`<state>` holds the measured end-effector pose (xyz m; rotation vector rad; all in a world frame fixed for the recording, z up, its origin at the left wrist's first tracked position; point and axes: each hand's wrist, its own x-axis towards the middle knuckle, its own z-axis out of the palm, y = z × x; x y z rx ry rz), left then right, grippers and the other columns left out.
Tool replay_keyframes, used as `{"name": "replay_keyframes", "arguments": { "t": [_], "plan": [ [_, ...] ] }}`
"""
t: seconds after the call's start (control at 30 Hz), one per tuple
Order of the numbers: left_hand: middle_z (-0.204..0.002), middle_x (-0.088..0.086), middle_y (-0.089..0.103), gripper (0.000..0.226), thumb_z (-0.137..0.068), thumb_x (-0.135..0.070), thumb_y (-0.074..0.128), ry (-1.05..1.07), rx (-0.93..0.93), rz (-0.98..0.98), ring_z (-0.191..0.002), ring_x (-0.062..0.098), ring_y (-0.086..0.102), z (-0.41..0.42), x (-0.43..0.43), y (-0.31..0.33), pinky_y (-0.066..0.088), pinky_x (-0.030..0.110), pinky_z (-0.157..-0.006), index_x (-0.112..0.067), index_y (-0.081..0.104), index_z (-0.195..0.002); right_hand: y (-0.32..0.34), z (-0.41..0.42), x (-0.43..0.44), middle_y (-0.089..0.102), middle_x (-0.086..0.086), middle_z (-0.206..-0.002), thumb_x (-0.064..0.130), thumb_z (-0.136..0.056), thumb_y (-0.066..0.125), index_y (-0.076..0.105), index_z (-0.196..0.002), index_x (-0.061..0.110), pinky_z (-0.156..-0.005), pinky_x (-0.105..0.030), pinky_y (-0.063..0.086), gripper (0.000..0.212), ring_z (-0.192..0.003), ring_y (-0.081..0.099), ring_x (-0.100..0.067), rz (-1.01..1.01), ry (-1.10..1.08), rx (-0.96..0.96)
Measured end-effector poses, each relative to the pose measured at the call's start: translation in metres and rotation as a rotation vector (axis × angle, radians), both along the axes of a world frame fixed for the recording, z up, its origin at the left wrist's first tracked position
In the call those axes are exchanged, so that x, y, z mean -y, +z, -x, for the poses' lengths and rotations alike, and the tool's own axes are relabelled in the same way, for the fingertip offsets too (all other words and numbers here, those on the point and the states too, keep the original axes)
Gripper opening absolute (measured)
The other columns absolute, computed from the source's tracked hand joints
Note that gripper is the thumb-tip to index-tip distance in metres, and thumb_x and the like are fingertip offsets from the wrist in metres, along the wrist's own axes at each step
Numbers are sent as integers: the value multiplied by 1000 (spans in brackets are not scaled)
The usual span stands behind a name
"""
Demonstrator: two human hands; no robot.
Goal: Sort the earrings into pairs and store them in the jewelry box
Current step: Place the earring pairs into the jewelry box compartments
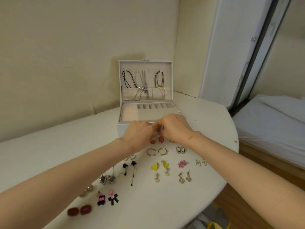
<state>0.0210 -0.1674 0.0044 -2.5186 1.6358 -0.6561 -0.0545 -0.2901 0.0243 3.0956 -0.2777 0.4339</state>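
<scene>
white jewelry box [145,113] open, lid upright, paired earrings [156,152] on table before it

matt white table [189,204], velvety-lined jewelry box [129,114], glossy metal hoop earrings [156,151]

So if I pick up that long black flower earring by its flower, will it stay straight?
Probably not. The black flower earring has a thin strand hanging below the flower, so it would likely flop and swing. It looks tiny, so probably very light. Lying flat on the table, it seems unlikely to roll.
</scene>
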Motion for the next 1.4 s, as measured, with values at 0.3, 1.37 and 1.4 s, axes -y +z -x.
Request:
{"name": "replay_keyframes", "arguments": {
  "t": [0.3,1.37,1.4],
  "plan": [
    [-111,1,62,28,-92,-34,49,40,-82,-15,-98,25,60,-2,5,-10,35,30,-67,-19,51,-116,-23,-1,5,67,-4,-91,24,-82,66,68,-89,20,-63,-27,35,8,-89,60,-25,-128,-30,-44],
    [-104,12,48,21,-84,-26,63,79,-124,189,-102,29,44,-39,-19,11,26,31,-68,-7,63,-92,-3,-35,1,67,5,-93,10,-78,68,68,-81,22,-77,-34,47,12,-92,58,-18,-301,27,244],
    [-105,12,48,21,-84,-27,63,87,-128,182,-103,29,44,-40,-22,12,25,31,-67,-7,63,-92,-2,-37,0,67,5,-91,12,-78,70,69,-80,23,-76,-34,48,11,-90,59,-17,-331,28,234]
  ]
}}
